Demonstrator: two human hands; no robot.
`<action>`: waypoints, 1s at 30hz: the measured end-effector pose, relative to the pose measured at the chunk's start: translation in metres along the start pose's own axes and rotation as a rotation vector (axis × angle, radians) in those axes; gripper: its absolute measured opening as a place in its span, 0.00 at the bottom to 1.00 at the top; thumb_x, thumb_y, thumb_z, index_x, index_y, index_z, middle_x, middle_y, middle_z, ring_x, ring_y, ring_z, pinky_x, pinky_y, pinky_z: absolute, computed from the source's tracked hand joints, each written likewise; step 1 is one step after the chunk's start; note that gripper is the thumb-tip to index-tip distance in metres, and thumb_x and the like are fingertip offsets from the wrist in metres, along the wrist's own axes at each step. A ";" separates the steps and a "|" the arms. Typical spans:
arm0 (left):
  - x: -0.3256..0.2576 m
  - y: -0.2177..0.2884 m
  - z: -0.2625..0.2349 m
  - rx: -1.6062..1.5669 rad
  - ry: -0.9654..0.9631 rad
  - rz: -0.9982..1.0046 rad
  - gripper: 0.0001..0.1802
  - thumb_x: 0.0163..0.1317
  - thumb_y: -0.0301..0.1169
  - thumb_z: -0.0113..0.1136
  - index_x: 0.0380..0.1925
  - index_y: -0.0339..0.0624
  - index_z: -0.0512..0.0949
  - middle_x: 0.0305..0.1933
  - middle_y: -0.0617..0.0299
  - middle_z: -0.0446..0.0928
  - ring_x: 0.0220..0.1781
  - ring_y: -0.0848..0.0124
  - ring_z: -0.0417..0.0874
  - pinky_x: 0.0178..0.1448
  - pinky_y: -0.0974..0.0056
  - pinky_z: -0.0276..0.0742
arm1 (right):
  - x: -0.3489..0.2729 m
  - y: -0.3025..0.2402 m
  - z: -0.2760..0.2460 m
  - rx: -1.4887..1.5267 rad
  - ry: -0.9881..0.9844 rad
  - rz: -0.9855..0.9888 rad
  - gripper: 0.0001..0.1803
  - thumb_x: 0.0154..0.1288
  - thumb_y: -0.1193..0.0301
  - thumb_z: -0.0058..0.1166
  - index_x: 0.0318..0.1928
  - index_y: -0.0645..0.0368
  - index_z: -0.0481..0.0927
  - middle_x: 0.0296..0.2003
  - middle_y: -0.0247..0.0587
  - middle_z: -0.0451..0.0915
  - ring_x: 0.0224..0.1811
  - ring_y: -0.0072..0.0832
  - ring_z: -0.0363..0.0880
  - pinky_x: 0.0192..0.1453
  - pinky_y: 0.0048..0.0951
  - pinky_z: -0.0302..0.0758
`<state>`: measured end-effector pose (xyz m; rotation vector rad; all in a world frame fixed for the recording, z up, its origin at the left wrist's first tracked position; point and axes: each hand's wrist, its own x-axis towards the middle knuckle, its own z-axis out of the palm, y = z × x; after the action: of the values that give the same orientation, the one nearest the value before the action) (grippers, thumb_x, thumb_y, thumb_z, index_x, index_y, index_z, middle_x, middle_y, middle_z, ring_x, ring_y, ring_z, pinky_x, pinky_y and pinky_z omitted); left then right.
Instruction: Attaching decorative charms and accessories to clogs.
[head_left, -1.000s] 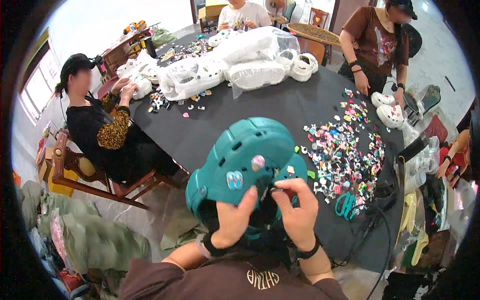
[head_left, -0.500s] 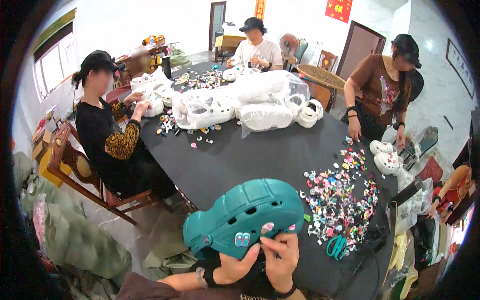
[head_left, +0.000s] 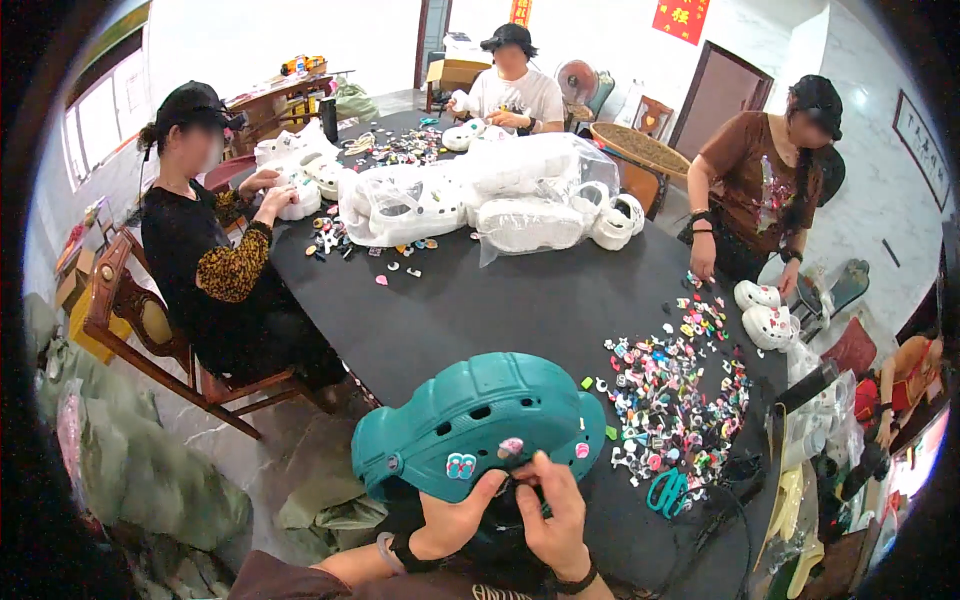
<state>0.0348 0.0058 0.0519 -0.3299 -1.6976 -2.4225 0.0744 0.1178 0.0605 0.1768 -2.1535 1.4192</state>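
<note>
A teal foam clog is tilted in front of me over the near table edge. My left hand grips it from below, thumb at the opening's edge and fingers hidden underneath. Pressed close to the clog's near side, my right hand has its thumb and index finger bent in a pinch; what is between them is hidden. The clog carries a blue flip-flop charm, a pinkish charm by my right fingertips, and a small pink charm near the toe.
Loose shoe charms are heaped on the dark table at right, beside teal straps and a black cable. Bagged white clogs lie across its far part. Three people work around it; a wooden chair stands left.
The clog has turned slightly, with its upper side rolled more toward the far side, and shifted a little left. My right fingers have moved up along its near side.
</note>
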 end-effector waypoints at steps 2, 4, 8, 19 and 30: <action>0.000 -0.007 -0.002 0.047 -0.042 0.035 0.12 0.52 0.20 0.62 0.37 0.35 0.76 0.37 0.63 0.78 0.36 0.75 0.77 0.39 0.69 0.74 | -0.008 0.012 -0.009 -0.119 -0.083 0.000 0.33 0.49 0.80 0.57 0.59 0.67 0.64 0.47 0.48 0.68 0.46 0.34 0.68 0.49 0.33 0.68; -0.004 -0.005 0.002 0.025 -0.025 -0.021 0.14 0.51 0.19 0.63 0.38 0.34 0.75 0.37 0.63 0.77 0.36 0.75 0.77 0.39 0.69 0.74 | -0.002 -0.002 -0.008 -0.514 0.164 -0.053 0.45 0.45 0.71 0.64 0.63 0.66 0.56 0.58 0.54 0.58 0.55 0.39 0.61 0.57 0.40 0.62; -0.015 -0.008 -0.006 0.057 0.021 0.048 0.16 0.50 0.19 0.63 0.41 0.34 0.74 0.40 0.62 0.77 0.39 0.72 0.77 0.44 0.67 0.74 | 0.006 0.012 -0.009 -0.257 0.124 0.014 0.56 0.42 0.64 0.67 0.67 0.63 0.45 0.64 0.52 0.46 0.66 0.43 0.49 0.65 0.44 0.53; 0.073 0.004 -0.017 -0.555 0.019 -0.398 0.19 0.54 0.27 0.53 0.47 0.32 0.69 0.46 0.58 0.74 0.47 0.69 0.75 0.53 0.64 0.68 | -0.023 0.030 -0.012 -0.393 -0.037 0.202 0.39 0.57 0.69 0.56 0.65 0.66 0.51 0.64 0.60 0.52 0.66 0.51 0.51 0.68 0.43 0.50; 0.066 0.003 -0.004 -0.430 -0.009 -0.329 0.22 0.52 0.22 0.55 0.49 0.30 0.67 0.47 0.59 0.73 0.48 0.70 0.74 0.56 0.66 0.67 | -0.044 0.059 -0.008 -0.175 0.294 0.305 0.41 0.40 0.83 0.42 0.62 0.67 0.58 0.65 0.59 0.53 0.70 0.47 0.48 0.71 0.40 0.46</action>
<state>-0.0280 0.0009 0.0712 -0.1159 -1.3021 -3.0284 0.0915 0.1423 -0.0074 -0.4172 -2.1013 1.3099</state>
